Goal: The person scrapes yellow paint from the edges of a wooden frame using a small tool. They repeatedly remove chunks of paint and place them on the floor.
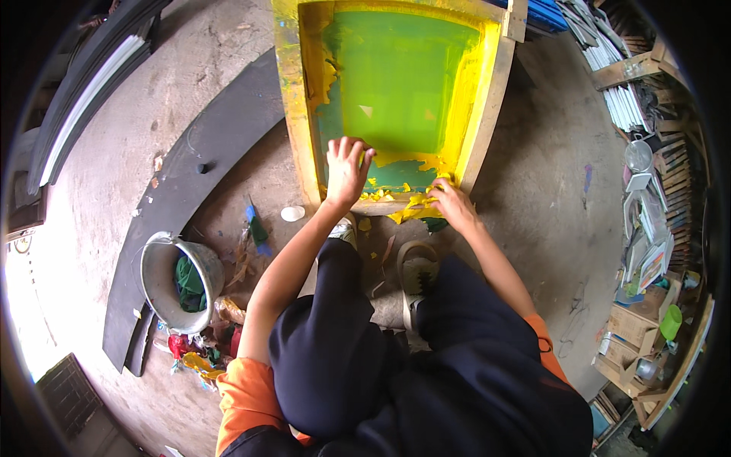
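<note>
A wooden screen-printing frame (493,99) stands before me, its green mesh (396,84) smeared with yellow ink along the sides and bottom. Over the lower left of the mesh is my left hand (348,169), its fingers bent and slightly apart, with nothing visible in them. At the lower right corner, my right hand (452,204) pinches a crumpled yellow ink-coated strip (415,209) that hangs over the bottom rail. Torn yellow scraps (377,195) lie along that rail, left of the strip. A dark green scrap (435,225) shows beneath my right hand.
On the left, a grey bucket (158,278) holding dark green cloth (189,284) stands by a long black board (205,137). Colourful rubbish (199,362) lies near the bucket. Stacked wooden slats (675,179) and cardboard boxes (633,333) line the right side. My shoes (417,274) are below the frame.
</note>
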The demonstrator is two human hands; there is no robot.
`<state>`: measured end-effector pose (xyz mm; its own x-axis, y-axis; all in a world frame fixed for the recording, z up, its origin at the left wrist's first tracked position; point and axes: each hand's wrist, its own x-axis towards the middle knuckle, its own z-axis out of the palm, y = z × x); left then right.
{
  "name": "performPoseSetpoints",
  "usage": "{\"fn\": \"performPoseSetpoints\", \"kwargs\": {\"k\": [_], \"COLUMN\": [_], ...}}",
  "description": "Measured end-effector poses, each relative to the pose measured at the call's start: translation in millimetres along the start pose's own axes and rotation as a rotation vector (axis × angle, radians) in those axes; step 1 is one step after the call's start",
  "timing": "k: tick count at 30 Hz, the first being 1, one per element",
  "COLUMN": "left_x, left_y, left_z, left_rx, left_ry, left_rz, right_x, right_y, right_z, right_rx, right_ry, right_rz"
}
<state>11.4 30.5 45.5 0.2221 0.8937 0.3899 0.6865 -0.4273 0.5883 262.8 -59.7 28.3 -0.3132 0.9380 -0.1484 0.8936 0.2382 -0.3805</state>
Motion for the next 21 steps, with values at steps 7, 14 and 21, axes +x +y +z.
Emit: {"fn": "performPoseSetpoints", "kwargs": {"k": [7, 14, 21], "left_x": [-31, -61, -77], "left_y": [0, -16, -2], "left_z": [-24, 3, 37], "left_rx": [-0.068, 0.041, 0.182], "left_ry": [-0.113, -0.497, -0.511], "left_rz": [0.13, 0.193, 0.195], "right_x": [9, -22, -47], "right_y": [-11, 9, 31], "right_z": [-33, -96, -67], "right_rx": [0.138, 0.187, 0.399], "right_ry": [0.358, 0.712, 0.647], "right_rz": [0.224, 0.318, 0.491]}}
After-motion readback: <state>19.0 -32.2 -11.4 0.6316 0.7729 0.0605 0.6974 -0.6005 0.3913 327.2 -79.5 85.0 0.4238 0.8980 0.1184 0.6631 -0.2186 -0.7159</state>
